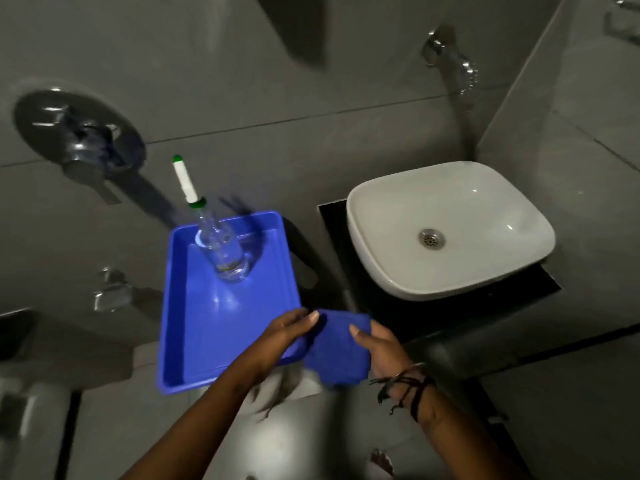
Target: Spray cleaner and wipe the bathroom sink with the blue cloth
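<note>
Blur and hidden parts

The wall mixer (pixel 79 140) at ten o'clock is smeared; the blue cloth (pixel 337 351) hides the right hand's (pixel 379 351) palm; both forearms leave the bottom edge.

This is a bathroom: a white sink (pixel 450 230) stands in a grey tiled corner, with a chrome tap (pixel 450 60) on the wall above it.

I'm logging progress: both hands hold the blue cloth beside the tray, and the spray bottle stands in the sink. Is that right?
Not quite. The head view shows the spray bottle standing in the blue tray, not in the sink. Both the left hand and right hand do hold the blue cloth.
</note>
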Tool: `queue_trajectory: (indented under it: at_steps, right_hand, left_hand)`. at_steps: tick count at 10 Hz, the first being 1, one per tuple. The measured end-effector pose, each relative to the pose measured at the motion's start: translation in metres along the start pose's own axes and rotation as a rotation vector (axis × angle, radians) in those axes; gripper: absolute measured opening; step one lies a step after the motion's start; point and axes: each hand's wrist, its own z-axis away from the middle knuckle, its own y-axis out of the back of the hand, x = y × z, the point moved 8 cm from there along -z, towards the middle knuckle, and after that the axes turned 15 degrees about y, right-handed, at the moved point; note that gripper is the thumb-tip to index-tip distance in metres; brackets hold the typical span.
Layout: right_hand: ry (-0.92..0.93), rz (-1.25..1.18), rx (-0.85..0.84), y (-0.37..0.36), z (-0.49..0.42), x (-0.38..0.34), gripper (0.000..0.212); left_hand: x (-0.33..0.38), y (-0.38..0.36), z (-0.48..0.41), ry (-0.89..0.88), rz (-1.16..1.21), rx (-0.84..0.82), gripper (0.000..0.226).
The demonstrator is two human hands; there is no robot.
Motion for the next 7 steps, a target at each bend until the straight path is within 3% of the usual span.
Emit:
queue_trajectory:
  at_steps: [1, 2, 3, 4, 5, 6, 7]
  right_hand:
    - [-0.047, -0.23, -0.064, -0.046, -0.007, -0.007, 0.035]
    - [-0.118, -0.169, -0.132, -0.102, -0.031, 0.005, 0.035]
    - [-0.135, 0.054, -0.091, -0.128, -0.056, 0.026, 0.037]
    - [-0.119, 0.463, -0.024, -0.151, -0.088, 0.052, 0.036]
    - [-0.13, 0.681, -0.025, -0.163, -0.101, 0.069, 0.041]
    - [-0.059, 1.048, -0.021, -0.174, -0.098, 0.074, 0.049]
    - [0.127, 1.136, 0.108, -0.175, -0.094, 0.047, 0.049]
  left_hand:
    - [-0.012, 0.025, 0.009, 0.047, 0.055, -0.085, 0.047]
    - [-0.026, 0.093, 0.009, 0.04, 0.081, 0.173, 0.046]
    - [-0.039, 0.136, 0.001, 0.061, 0.093, 0.373, 0.034]
    - [-0.055, 0.174, -0.013, 0.09, 0.008, 0.595, 0.041]
    - [-0.062, 0.188, -0.023, 0.127, -0.092, 0.701, 0.04]
    - [-0.061, 0.19, -0.024, 0.184, -0.373, 0.826, 0.046]
    - [-0.039, 0.19, -0.004, 0.121, -0.578, 0.999, 0.063]
